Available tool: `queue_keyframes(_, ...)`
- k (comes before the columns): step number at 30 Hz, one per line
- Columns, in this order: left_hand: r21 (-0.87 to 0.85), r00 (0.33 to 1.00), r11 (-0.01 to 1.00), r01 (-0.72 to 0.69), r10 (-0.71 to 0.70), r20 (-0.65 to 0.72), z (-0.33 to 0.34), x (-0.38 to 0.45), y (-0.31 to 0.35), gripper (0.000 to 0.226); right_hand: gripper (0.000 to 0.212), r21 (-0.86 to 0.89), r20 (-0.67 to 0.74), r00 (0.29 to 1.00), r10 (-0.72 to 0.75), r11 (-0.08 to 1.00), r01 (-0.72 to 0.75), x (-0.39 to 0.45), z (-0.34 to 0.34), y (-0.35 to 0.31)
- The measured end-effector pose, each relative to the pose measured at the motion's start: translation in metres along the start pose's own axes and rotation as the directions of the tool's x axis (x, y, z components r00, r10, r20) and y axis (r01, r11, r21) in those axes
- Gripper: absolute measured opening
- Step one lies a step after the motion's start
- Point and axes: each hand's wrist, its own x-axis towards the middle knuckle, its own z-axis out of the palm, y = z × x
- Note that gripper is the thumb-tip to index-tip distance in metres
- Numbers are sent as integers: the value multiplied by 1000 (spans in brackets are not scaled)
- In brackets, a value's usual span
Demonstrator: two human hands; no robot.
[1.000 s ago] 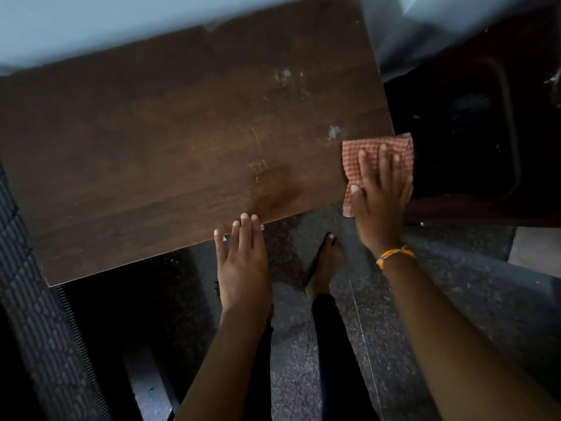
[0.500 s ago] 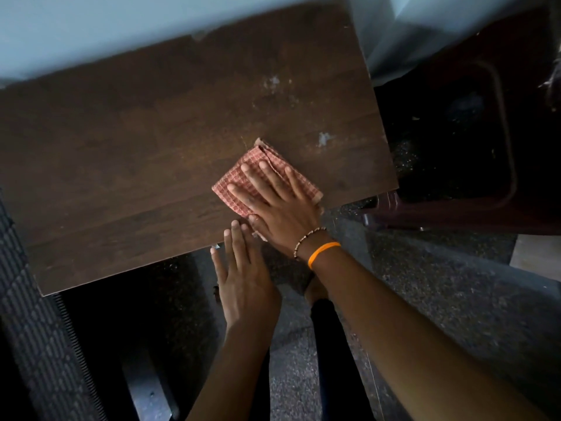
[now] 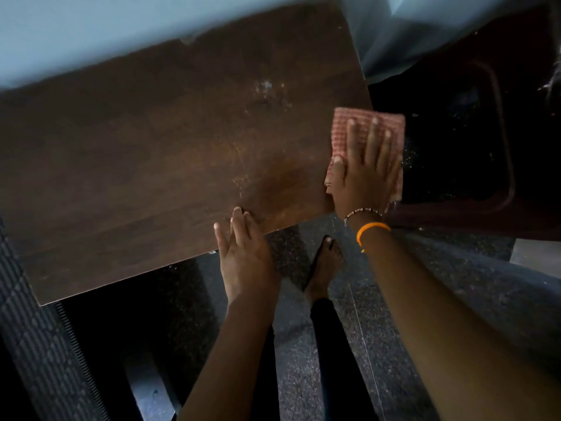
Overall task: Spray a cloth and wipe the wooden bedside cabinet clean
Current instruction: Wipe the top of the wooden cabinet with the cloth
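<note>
Right hand (image 3: 365,168), fingers spread, presses cloth (image 3: 391,129) flat at cabinet (image 3: 151,153) right edge, sweeping debris off; left hand (image 3: 243,253), flat and empty, steadies the front edge.

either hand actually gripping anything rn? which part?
No grip. Right hand presses flat on the checked cloth at the cabinet top right edge; left hand rests open on the front edge.

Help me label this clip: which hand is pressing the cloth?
The right hand, the one with the orange band at its wrist, lies flat on the checked cloth. The left hand only rests bare on the cabinet edge.
</note>
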Motion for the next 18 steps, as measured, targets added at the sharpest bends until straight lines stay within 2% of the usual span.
queue_keyframes(2,0,999,1000,-10,10,-34,1,2,-2,77,61,22,-49,986,160,987,-160,-16,6,-14)
queue_keyframes(4,3,1000,1000,-15,15,-2,1,2,-4,82,61,13,-45,982,183,983,-182,-28,10,-27)
queue_keyframes(6,-12,1000,1000,-3,3,-1,1,3,-8,89,62,-58,8,1000,8,998,-8,-35,15,-36)
queue_keyframes(8,-32,1000,999,-22,22,-10,5,1,-7,90,62,-114,56,972,-227,966,232,-38,17,-47)
queue_keyframes(10,-63,999,998,-31,32,15,6,-2,-6,88,62,-81,116,900,-419,899,429,-31,15,-73)
queue_keyframes(12,-82,999,996,-23,26,34,3,-3,-3,90,62,-34,189,813,-551,823,566,-17,14,-104)
queue_keyframes(15,-85,999,996,-10,14,51,-1,-3,-1,95,63,-19,200,742,-640,754,656,11,9,-131)
queue_keyframes(18,-57,1000,998,-14,12,-20,-5,11,-5,98,63,-26,137,769,-624,774,633,41,7,-129)
